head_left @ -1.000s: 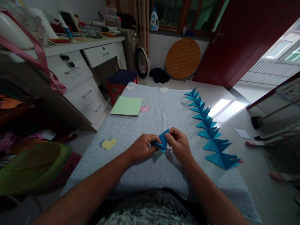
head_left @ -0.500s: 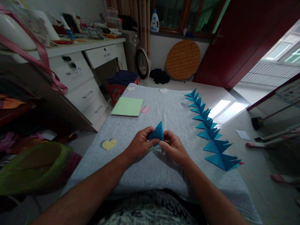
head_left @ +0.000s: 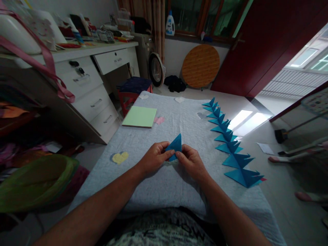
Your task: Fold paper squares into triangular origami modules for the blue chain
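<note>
Between my two hands, just above the cloth-covered table [head_left: 143, 191], is a piece of folded blue origami paper [head_left: 176, 143] with a pointed tip standing upward. My left hand [head_left: 155, 157] pinches its left side, thumb in front and fingers behind. On the right side, my right hand [head_left: 191, 160] grips the paper the same way. Both thumbs press near its lower middle. Part of the paper's lower edge is hidden by the fingers. To the right, several blue folded paper cranes [head_left: 238, 160] stand in a long row along the table edge.
A stack of light green square paper [head_left: 139, 117] lies at the table's far left. Behind it is a red stool [head_left: 133, 87] with a dark cushion. A white desk [head_left: 84, 85] runs along the left, with a green-lined bin [head_left: 38, 184] below. Another person's feet [head_left: 302, 196] show at right.
The folded blue paper has turned in my hands, so a broader, flatter triangular face shows, its tip slightly farther right. Both hands stay on it; the cranes and green paper stay put.
</note>
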`<state>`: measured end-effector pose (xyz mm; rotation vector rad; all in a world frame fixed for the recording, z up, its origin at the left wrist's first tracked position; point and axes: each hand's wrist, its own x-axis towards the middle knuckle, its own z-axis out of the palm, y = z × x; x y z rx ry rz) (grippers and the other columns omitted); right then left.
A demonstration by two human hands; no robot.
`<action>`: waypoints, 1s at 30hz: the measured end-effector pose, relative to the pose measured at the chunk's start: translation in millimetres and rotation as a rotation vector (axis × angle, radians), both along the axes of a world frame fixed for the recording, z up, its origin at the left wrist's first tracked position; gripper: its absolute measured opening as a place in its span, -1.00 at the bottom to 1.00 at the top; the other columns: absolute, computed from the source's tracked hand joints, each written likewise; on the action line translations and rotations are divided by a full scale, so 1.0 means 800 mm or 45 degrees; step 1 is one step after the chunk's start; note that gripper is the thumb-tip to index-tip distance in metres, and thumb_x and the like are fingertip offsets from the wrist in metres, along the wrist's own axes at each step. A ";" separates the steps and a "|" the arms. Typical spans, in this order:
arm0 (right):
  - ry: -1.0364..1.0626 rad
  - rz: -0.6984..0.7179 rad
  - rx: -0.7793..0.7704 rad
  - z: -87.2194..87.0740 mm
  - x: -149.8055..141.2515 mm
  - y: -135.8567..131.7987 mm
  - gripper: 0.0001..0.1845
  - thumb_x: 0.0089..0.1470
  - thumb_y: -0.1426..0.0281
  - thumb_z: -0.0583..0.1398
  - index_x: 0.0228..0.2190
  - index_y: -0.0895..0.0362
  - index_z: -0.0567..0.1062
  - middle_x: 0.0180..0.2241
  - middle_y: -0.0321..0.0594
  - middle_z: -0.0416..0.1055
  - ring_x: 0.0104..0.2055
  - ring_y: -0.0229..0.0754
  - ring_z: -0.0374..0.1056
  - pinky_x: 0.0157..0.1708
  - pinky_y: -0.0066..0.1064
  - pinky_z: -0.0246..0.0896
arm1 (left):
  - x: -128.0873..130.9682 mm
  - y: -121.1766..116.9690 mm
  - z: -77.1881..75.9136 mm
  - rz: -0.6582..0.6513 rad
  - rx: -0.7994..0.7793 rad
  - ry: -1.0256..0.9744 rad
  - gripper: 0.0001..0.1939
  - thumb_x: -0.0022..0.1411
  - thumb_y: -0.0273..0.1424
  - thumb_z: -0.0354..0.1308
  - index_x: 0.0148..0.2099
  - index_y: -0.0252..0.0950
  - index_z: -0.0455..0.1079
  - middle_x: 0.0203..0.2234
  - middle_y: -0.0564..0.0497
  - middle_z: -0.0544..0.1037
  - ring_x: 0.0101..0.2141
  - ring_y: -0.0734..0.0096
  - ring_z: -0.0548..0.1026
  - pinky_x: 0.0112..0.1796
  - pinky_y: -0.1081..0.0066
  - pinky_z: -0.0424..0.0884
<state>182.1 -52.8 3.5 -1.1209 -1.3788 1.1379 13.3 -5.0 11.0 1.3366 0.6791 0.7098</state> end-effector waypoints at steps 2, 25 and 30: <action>0.035 0.060 0.004 0.002 -0.002 0.001 -0.77 0.18 0.20 0.20 -0.37 0.10 0.52 -0.45 -0.28 0.46 -0.39 -0.22 0.35 -0.32 -0.38 0.26 | 0.000 0.000 -0.002 -0.013 0.021 0.014 -0.73 0.24 -0.21 0.23 -0.29 -0.35 0.42 -0.52 0.11 0.38 -0.49 0.54 0.31 -0.43 0.49 0.24; -0.112 -0.108 -0.026 -0.005 0.007 0.000 -0.72 0.14 0.23 0.19 -0.54 0.09 0.34 -0.61 -0.40 0.22 -0.56 -0.32 0.09 -0.52 -0.44 0.01 | -0.002 0.009 -0.004 0.108 0.143 0.085 -0.73 0.23 -0.20 0.21 -0.33 -0.34 0.39 -0.54 0.10 0.40 -0.50 0.51 0.36 -0.43 0.46 0.30; -0.138 -0.096 0.065 -0.006 0.007 0.002 -0.87 0.18 0.31 0.16 -0.38 0.09 0.44 -0.48 -0.33 0.36 -0.44 -0.27 0.25 -0.40 -0.41 0.17 | -0.002 0.009 -0.002 0.182 0.294 0.121 -0.79 0.28 -0.28 0.18 -0.32 -0.32 0.47 -0.51 0.07 0.47 -0.44 0.46 0.41 -0.35 0.44 0.33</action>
